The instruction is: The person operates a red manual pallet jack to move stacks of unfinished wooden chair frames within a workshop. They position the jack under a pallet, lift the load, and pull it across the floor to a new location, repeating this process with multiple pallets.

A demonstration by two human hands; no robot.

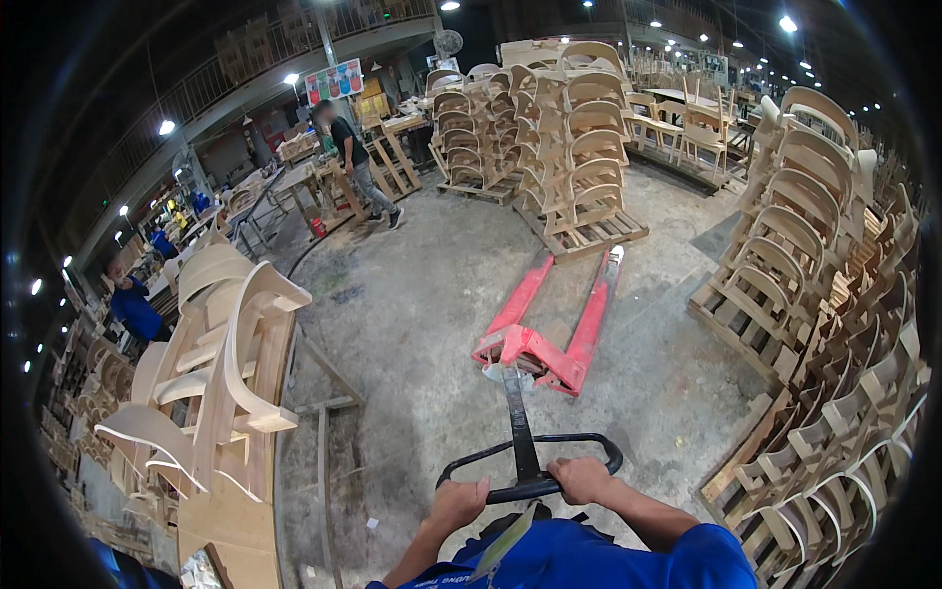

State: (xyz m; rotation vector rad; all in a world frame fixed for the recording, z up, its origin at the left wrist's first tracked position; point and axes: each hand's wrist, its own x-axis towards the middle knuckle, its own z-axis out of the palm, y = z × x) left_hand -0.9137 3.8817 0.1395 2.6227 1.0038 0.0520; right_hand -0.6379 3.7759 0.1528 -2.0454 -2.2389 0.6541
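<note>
A red pallet jack (pixel 549 329) stands on the concrete floor in front of me, its two forks pointing away toward a wooden pallet (pixel 589 234) stacked with unfinished wooden chair frames (pixel 574 137). Its black loop handle (pixel 530 466) rises toward me. My left hand (pixel 457 504) is closed around the left side of the loop. My right hand (pixel 581 479) grips the middle-right of the same loop. Both forearms come up from the lower edge in blue sleeves.
Stacks of chair frames line the right side (pixel 814 294) and the near left (pixel 211 363). More stacks (pixel 471 133) stand behind the pallet. A person in dark clothes (pixel 353 167) walks at the back left by workbenches; another in blue (pixel 132 304) is at far left.
</note>
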